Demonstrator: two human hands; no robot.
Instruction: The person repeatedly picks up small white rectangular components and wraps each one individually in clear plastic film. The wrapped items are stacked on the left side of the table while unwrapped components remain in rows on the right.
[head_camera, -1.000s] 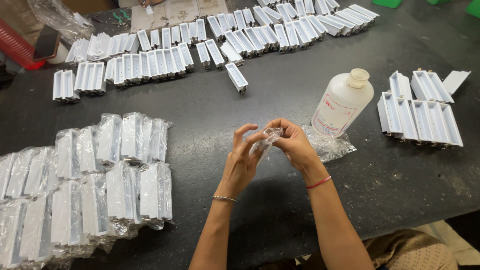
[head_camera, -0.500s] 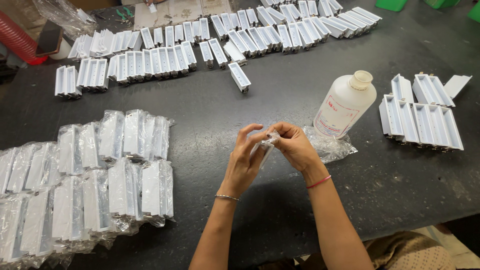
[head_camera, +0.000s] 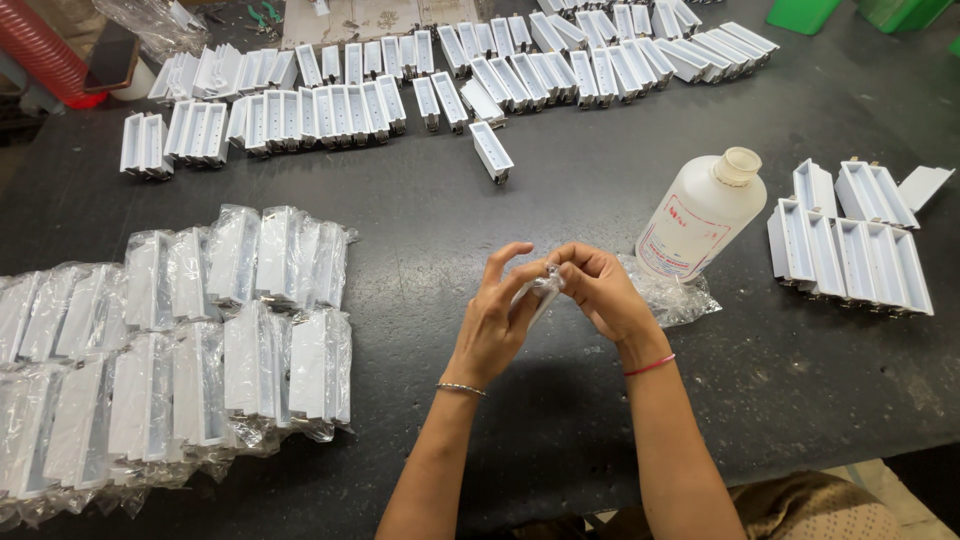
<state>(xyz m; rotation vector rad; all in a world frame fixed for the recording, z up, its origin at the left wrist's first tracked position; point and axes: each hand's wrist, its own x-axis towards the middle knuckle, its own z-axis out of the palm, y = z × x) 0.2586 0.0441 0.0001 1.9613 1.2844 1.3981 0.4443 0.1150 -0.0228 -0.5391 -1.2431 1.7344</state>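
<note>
My left hand (head_camera: 497, 322) and my right hand (head_camera: 597, 288) meet above the middle of the dark table (head_camera: 560, 190). Both pinch a small clear plastic bag (head_camera: 541, 288) held between their fingertips. What the bag holds is hidden by my fingers. A silver bangle circles my left wrist, a red thread my right. A crumpled heap of clear bags (head_camera: 672, 296) lies just right of my right hand, under the foot of a white plastic bottle (head_camera: 701, 215).
Several bagged white trough-shaped parts (head_camera: 190, 340) lie stacked at the left. Unbagged white parts stand in rows along the far edge (head_camera: 420, 75) and in a group at the right (head_camera: 850, 250). One loose part (head_camera: 491, 151) lies alone. A red ribbed hose (head_camera: 40, 50) sits far left.
My hands have stayed in the same spot, and the fingers keep working the small clear bag. My left hand's fingers have closed in a little on it.
</note>
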